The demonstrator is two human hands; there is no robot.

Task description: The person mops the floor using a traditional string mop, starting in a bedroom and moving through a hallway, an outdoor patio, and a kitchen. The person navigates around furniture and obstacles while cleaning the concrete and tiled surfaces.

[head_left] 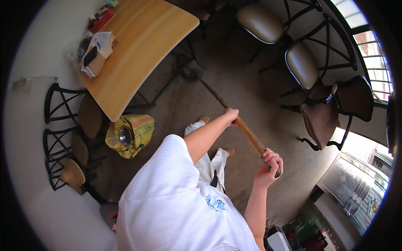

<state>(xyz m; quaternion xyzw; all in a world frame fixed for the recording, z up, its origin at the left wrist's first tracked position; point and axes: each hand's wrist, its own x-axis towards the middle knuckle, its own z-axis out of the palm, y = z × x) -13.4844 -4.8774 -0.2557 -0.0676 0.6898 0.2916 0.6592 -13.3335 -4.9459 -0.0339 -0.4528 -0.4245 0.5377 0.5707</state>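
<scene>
A long wooden-handled mop (250,137) slants across the middle of the view. Around the middle of its handle, my left hand (230,116) is closed. My right hand (272,162) wraps the handle's upper end, nearer my body on the right. Down on the dark floor, the grey, stringy mop head (191,70) lies beside the metal legs of the wooden table, its strands somewhat blurred. Both my feet stand just below the handle.
A wooden-topped table (138,46) holds papers (100,50) and a dark phone-like object (90,56). By its near corner sits a yellow sack (140,131) with a metal bowl (125,136). Chairs (302,65) line both sides. A glass-fronted cabinet (356,184) stands lower right.
</scene>
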